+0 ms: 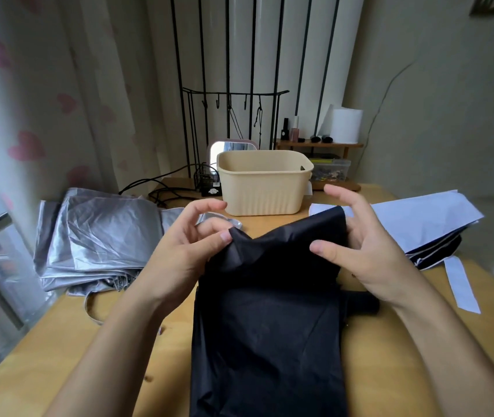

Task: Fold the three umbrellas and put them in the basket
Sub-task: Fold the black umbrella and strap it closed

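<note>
Head view: the person is folding the black umbrella (270, 326), 1 of 3, on the table (390, 356). The left hand (179, 251) pinches the cloth's top edge with its thumb and curled fingers. The right hand (369, 251) is spread wide, only its thumb on the cloth. Next, I think, the cloth must be wrapped tight. The basket (263, 188) waits just past the hands. The silver umbrella (98, 236) and white umbrella (420, 215) lie on either side, not folded.
</note>
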